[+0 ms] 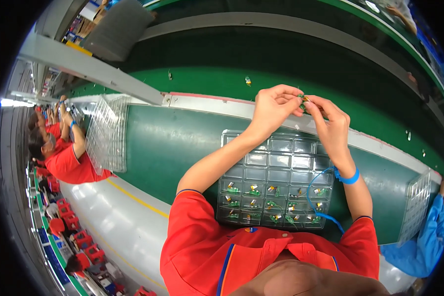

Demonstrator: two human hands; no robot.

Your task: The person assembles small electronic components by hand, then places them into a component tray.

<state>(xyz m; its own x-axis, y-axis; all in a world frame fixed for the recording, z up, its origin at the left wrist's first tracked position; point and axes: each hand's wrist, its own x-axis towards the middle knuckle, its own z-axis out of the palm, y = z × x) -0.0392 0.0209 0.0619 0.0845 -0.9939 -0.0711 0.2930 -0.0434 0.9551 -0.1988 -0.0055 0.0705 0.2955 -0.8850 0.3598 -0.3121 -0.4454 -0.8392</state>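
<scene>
Out over the far edge of the bench, my left hand (277, 107) and my right hand (332, 121) meet fingertip to fingertip. Between them is a small green circuit board (303, 102) with a yellowish part on it, pinched by both hands and partly covered by the fingers. Nearer to me lies a clear compartment tray (280, 161); its near rows hold several similar little boards with wires, while the far rows show bare pockets. Around my right wrist sits a blue wrist strap (349, 176), its blue cord trailing down across the tray.
Beyond the bench's pale rail (209, 104) runs a green conveyor belt (202, 81) carrying a few scattered small boards (248, 81). A grey metal beam (93, 64) crosses at upper left. Stacked clear trays (108, 133) stand beside a co-worker in red (66, 160); another person in blue (419, 241) is at right.
</scene>
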